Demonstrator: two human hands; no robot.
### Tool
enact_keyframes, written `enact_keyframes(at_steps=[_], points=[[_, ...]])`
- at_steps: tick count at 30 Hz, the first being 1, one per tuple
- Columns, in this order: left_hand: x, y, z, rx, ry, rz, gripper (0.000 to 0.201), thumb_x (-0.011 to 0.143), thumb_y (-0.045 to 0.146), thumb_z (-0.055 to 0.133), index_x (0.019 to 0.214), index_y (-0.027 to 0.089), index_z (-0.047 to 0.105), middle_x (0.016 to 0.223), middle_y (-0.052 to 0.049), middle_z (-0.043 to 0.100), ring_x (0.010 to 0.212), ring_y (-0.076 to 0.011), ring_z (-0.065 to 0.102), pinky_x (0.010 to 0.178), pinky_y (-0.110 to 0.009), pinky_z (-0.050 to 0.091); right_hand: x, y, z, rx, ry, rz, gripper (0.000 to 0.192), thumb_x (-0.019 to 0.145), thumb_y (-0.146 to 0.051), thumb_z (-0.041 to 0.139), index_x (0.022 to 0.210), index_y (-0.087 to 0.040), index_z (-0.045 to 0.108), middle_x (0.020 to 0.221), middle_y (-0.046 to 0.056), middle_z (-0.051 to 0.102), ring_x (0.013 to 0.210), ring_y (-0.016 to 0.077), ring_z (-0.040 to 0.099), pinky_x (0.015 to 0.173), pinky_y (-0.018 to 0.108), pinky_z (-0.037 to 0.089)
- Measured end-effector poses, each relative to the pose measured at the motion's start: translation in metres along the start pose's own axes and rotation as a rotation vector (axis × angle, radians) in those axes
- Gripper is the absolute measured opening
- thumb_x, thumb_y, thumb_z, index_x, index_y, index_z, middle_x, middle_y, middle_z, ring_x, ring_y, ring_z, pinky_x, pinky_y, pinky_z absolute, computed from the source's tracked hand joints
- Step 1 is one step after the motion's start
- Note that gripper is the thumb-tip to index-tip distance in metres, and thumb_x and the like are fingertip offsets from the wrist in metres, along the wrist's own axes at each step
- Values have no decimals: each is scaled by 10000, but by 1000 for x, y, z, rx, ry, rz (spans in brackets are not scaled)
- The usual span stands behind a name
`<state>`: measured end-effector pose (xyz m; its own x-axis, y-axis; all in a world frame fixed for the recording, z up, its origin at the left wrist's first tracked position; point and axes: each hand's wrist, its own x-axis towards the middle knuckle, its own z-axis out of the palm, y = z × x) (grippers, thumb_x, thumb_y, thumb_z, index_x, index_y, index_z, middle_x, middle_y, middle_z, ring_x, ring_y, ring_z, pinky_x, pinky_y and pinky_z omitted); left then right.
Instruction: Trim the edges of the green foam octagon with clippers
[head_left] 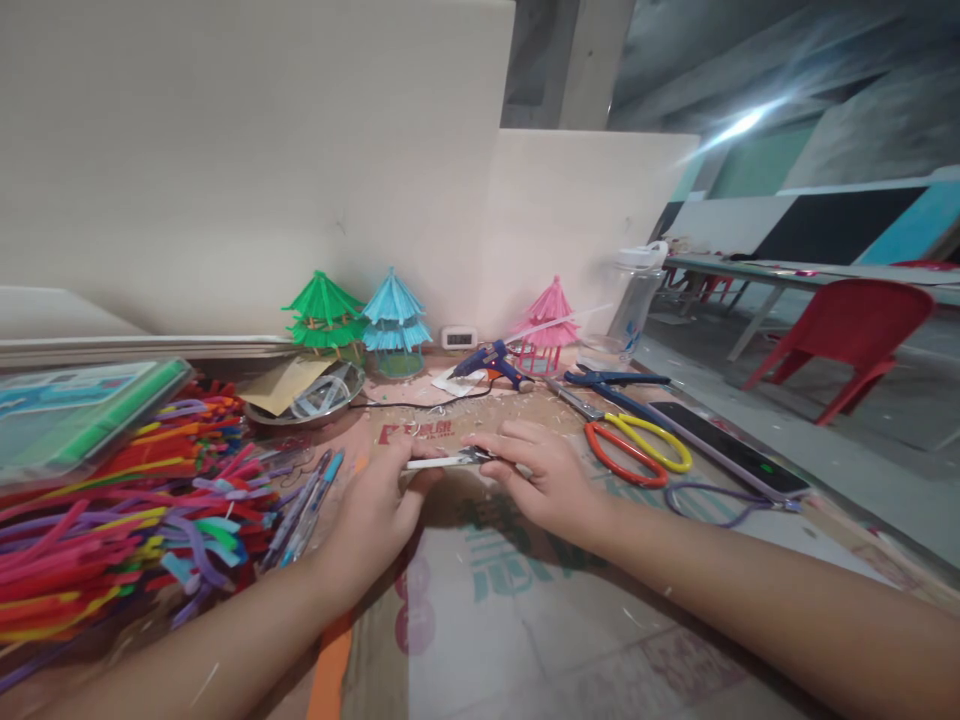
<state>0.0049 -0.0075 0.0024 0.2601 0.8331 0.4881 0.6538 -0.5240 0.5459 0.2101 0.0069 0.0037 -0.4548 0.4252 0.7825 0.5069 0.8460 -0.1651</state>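
Observation:
A slim white bar-like object (433, 463) with a small dark and silvery right end is held level above the table; its exact kind is unclear. My left hand (379, 500) pinches its white part between thumb and fingers. The fingers of my right hand (544, 480) close around the dark end and partly cover it. Beneath both hands lies a printed cardboard sheet (517, 610). Just beyond them is a blue glue gun (487, 360). Scissors with red and yellow handles (637, 450) rest to the right of my right hand.
Colourful pipe cleaners (135, 530) and a plastic case (82, 415) crowd the left, near several pens (311, 510). Green (322, 315), blue (394, 320) and pink (551, 325) little pavilions stand at the back. Pliers (615, 385), a phone (731, 450) and a clear bottle (634, 300) are rightward.

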Motion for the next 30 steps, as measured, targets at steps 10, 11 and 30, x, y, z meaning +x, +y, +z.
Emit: enact_keyframes(at_steps=[10, 11, 30], points=[[2, -10, 0, 18, 35, 75, 254, 788, 94, 439, 962, 216, 579, 978, -28, 647, 969, -195, 580, 853, -341, 454, 0, 2, -1, -82, -35, 11, 306, 940, -305, 418, 1049, -147, 658, 679, 36, 571, 638, 156, 510, 577, 264, 395], [2, -11, 0, 22, 43, 81, 277, 771, 74, 435, 964, 216, 576, 981, -25, 641, 978, -194, 572, 863, -343, 447, 0, 2, -2, -92, -36, 8, 306, 941, -307, 416, 1046, -150, 658, 680, 36, 574, 638, 155, 512, 579, 263, 395], [3, -7, -1, 37, 66, 117, 236, 787, 66, 431, 932, 212, 547, 959, -19, 618, 961, -185, 552, 861, -329, 420, 1, 5, -1, -123, 8, -16, 280, 939, -289, 433, 1003, -161, 674, 669, 34, 594, 635, 153, 541, 576, 257, 411]])
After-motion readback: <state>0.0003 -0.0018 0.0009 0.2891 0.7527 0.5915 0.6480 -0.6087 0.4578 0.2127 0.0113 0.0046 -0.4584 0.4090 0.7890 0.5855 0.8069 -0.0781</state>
